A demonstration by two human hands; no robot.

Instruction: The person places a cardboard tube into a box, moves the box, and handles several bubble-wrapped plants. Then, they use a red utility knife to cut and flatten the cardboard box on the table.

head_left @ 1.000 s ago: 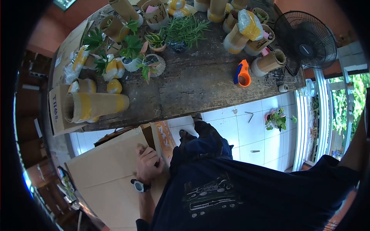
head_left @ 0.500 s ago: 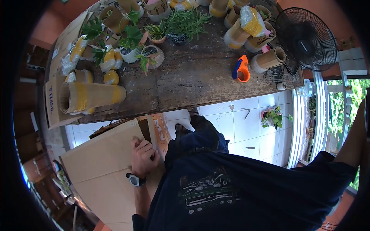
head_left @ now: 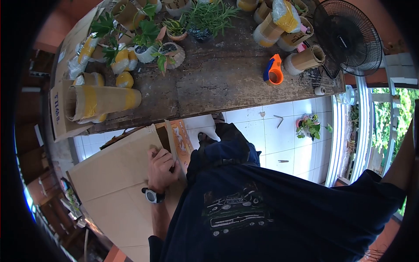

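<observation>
My left hand [head_left: 162, 168], with a watch [head_left: 152, 196] on its wrist, is closed at the edge of a big brown cardboard box [head_left: 109, 187]. Its fingers are curled over the board beside a narrow dark gap [head_left: 163, 137]; the fingertips are partly hidden. The box stands close against my left side, below the table. Only my right arm [head_left: 399, 161] shows, raised at the right edge, and the hand itself lies outside the picture.
A worn wooden table [head_left: 209, 87] carries potted plants [head_left: 148, 37], cardboard tubes [head_left: 104, 102], bubble-wrapped bundles and an orange-and-blue tape dispenser [head_left: 274, 72]. A black fan [head_left: 347, 39] stands at the right. On the tiled floor sits another potted plant [head_left: 309, 126].
The view has shifted slightly, so the table's things sit a little higher and further left. My left hand keeps its place on the cardboard box.
</observation>
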